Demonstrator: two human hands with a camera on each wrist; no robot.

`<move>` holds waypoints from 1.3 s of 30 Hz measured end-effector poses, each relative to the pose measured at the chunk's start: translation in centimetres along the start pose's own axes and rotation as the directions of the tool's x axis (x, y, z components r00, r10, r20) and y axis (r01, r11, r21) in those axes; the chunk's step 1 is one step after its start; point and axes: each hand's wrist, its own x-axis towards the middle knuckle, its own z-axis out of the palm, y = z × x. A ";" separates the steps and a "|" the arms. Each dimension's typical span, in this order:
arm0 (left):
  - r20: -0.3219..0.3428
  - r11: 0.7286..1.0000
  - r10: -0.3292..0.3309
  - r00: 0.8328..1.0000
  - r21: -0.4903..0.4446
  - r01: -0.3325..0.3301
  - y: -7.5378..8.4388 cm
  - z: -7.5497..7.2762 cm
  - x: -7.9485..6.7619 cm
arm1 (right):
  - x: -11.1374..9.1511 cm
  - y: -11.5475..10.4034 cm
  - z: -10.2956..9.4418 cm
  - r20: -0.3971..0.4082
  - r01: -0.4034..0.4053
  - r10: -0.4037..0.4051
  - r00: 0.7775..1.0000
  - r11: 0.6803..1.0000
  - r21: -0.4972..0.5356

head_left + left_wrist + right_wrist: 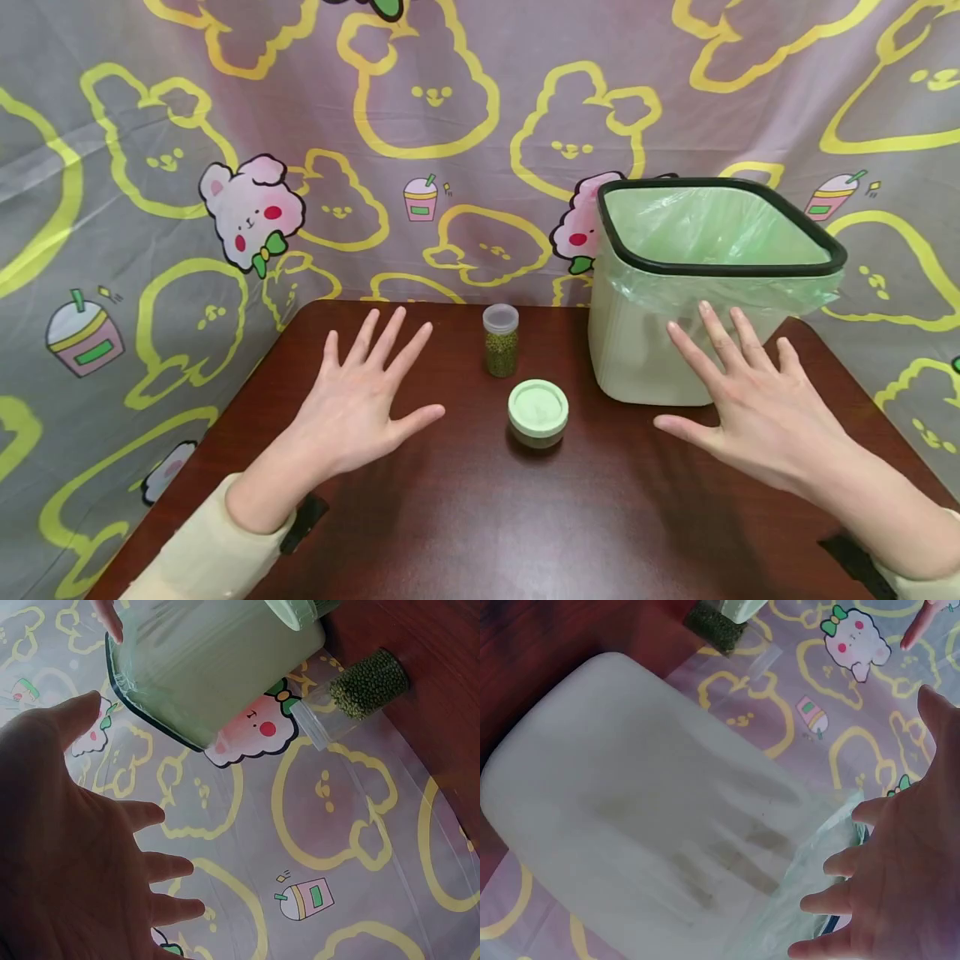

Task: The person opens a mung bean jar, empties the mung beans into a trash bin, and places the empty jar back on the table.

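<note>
Both hands hover over the table with fingers spread wide and nothing in them. My left hand [356, 408] is left of a clear jar of green beans [501, 342] with a translucent lid. My right hand [765, 408] is in front of a cream trash bin [652, 358] and overlaps its front wall in the head view. Between the hands, nearer than the jar, sits a small round container with a pale green lid [538, 404]. In the left wrist view the jar of beans [367, 686] shows beyond the left hand [82, 847]. The right wrist view has the right hand [907, 862] beside the bin [630, 772].
A green plastic liner [720, 221] lines the bin, held under a black rim [720, 268]. The dark reddish-brown table [480, 533] meets a patterned fabric backdrop [300, 125] behind and at both sides.
</note>
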 end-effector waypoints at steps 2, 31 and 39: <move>0.002 1.000 0.001 1.000 -0.002 -0.001 0.1 0.1 0.0 | 0.2 -0.2 0.1 -0.004 0.010 -0.010 1.000 1.000 -0.001; 0.013 0.999 0.041 0.999 -0.017 -0.040 1.1 1.6 1.0 | 3.1 -5.1 2.7 0.078 0.130 -0.136 0.988 0.988 0.083; 0.030 0.997 0.066 0.997 -0.028 -0.065 1.3 2.8 1.1 | 3.3 -6.5 4.6 0.094 0.150 -0.161 0.982 0.982 0.111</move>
